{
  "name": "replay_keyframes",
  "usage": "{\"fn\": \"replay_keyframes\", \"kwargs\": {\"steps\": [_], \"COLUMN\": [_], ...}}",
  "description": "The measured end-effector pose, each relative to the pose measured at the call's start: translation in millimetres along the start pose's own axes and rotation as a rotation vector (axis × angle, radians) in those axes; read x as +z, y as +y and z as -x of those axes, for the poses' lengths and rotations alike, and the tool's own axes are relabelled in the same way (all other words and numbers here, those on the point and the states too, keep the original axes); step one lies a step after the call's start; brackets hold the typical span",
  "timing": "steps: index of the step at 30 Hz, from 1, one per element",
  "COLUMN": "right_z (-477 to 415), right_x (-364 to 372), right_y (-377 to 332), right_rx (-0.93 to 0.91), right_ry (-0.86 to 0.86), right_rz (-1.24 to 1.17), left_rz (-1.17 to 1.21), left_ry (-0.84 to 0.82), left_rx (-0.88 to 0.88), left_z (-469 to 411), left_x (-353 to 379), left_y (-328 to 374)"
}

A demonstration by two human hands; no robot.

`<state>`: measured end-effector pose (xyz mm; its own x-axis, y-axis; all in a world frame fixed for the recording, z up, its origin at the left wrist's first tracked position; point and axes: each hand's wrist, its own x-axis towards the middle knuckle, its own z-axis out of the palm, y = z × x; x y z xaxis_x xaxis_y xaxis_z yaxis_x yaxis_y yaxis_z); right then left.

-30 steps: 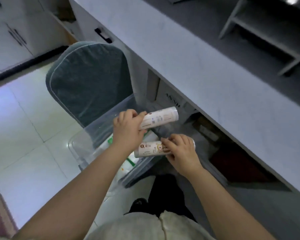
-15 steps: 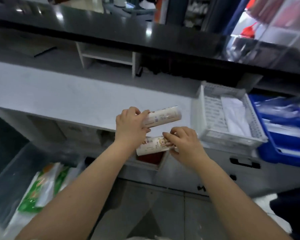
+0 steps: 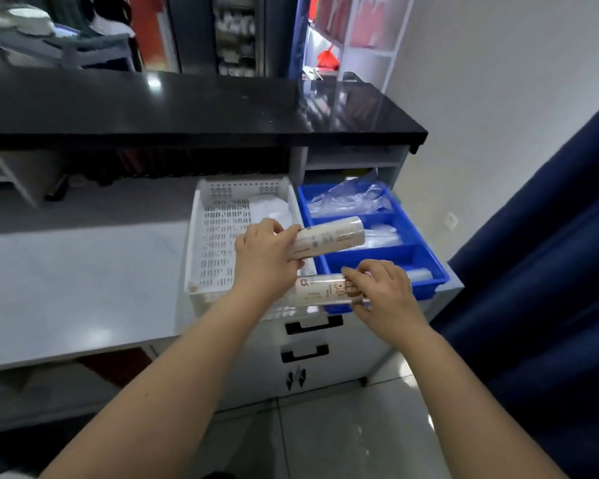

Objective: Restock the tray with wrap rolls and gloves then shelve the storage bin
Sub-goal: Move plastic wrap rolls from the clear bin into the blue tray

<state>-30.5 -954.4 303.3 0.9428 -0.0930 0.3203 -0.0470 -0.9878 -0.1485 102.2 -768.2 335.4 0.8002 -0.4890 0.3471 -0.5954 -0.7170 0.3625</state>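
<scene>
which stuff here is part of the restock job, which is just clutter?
In the job:
- left hand holding upper wrap roll
- right hand holding lower wrap roll
- blue tray, divided into compartments
- clear plastic bags in its back compartment

Just lying about:
- white perforated basket
- black countertop
- drawer handles
- dark blue curtain

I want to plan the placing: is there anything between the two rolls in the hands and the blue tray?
Nothing visible blocks the way. The left hand holds one wrap roll already over the blue tray; the right hand holds the other wrap roll at its near edge. The front compartment looks mostly free; clear plastic bags fill the rear one.
</scene>
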Motion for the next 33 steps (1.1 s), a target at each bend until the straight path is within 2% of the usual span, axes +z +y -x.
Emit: {"fn": "replay_keyframes", "kwargs": {"steps": [6,11,17,25,30,33], "right_z": [-34.4,-62.3,-79.0,-81.1,-83.9,-80.6], "right_x": [7.8,29.4,49.2,63.1,63.5,65.4], "right_y": [82.9,131.5,165.8,194.5,209.5,213.1], "right_rx": [0.143,0.161,0.128,-0.063,-0.217,-0.353], "right_ry": [0.002,-0.087,-0.209,-0.259,-0.236,-0.287], "right_rz": [-0.01,-0.005,-0.123,-0.176,-0.253,-0.309], "left_rz": [-0.009,0.002,0.054,0.037,0.037,0.026], "left_ry": [-0.043,-0.083,-0.17,-0.156,-0.077,-0.006], "left_rx": [0.06,0.126,0.126,0.067,-0.086,-0.18], "left_z": [-71.6,-128.0,-161.8,-165.1,-148.3,-131.9], "left_x": [53.8,100.9,144.7,168.3,169.7,166.9], "left_y": [36.1,45.5,51.8,61.3,80.2,92.5]}}
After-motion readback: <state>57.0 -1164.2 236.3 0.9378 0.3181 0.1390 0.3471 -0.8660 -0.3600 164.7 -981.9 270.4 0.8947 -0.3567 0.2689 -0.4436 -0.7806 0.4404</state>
